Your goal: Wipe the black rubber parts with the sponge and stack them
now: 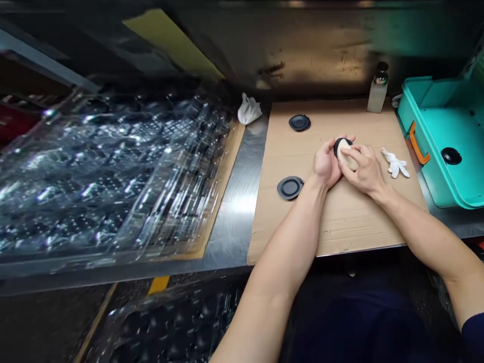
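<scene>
Both hands (346,164) gripping round cap (343,149), tilted on edge

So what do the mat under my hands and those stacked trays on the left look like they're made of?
The mat looks like plain brown corrugated cardboard: matte, creased, frayed at the front edge. The stacked trays look like thin clear moulded plastic, glossy with bright glints; blur hides detail.
</scene>
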Available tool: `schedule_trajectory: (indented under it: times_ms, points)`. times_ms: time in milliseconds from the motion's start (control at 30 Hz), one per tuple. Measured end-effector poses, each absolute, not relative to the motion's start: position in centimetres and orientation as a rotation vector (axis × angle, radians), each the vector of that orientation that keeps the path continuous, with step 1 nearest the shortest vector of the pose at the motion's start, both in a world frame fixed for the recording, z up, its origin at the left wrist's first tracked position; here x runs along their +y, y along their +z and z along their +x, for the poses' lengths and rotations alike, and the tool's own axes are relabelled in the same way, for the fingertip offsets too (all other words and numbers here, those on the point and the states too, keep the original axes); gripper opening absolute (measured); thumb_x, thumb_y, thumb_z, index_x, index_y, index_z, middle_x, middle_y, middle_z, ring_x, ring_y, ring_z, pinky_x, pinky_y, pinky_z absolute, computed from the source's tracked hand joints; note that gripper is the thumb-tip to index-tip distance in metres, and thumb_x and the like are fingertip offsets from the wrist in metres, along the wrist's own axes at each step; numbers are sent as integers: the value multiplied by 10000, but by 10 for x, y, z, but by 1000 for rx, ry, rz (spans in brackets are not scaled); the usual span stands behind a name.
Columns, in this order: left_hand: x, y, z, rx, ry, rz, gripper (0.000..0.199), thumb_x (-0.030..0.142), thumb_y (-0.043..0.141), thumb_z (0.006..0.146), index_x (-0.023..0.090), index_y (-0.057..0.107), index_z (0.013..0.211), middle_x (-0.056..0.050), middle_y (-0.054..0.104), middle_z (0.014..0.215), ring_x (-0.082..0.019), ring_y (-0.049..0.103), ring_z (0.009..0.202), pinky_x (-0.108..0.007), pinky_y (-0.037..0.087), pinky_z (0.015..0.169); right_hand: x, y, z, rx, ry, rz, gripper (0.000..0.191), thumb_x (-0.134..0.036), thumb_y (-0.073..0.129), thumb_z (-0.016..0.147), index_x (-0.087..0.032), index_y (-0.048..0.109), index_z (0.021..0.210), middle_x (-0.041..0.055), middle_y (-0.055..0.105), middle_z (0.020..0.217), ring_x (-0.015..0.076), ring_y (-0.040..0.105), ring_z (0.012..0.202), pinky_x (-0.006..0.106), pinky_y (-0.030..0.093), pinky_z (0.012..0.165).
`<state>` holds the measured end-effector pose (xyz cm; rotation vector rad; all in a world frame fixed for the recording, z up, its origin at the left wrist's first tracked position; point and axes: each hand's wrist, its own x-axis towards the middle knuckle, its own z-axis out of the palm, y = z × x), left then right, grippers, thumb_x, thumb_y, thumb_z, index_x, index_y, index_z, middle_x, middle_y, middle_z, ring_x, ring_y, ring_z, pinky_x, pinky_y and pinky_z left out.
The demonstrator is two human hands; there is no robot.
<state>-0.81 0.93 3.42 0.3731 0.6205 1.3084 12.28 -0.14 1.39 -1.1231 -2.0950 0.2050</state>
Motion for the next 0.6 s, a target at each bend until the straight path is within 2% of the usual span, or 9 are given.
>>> schedule_trajectory:
  times_ms: [300,600]
  points:
    - [11,35,-6,677,1330,405,376,308,358,1032,132,664,1163,-106,706,1295,-256,579,1345,-431,403,1184,8,15,123,-2134,125,-1100,358,-362,592,931,-260,658,1268,109,602,1198,297,552,1127,470,487,990]
    - [11,32,-4,716,1293,385,351,333,402,1034,159,693,1125,-54,736,1190,-255,602,1315,-381,464,1134,22,14,135,-2101,85,-1086,381,-441,536,974,-274,614,1307,109,596,1235,307,543,1174,514,491,1021]
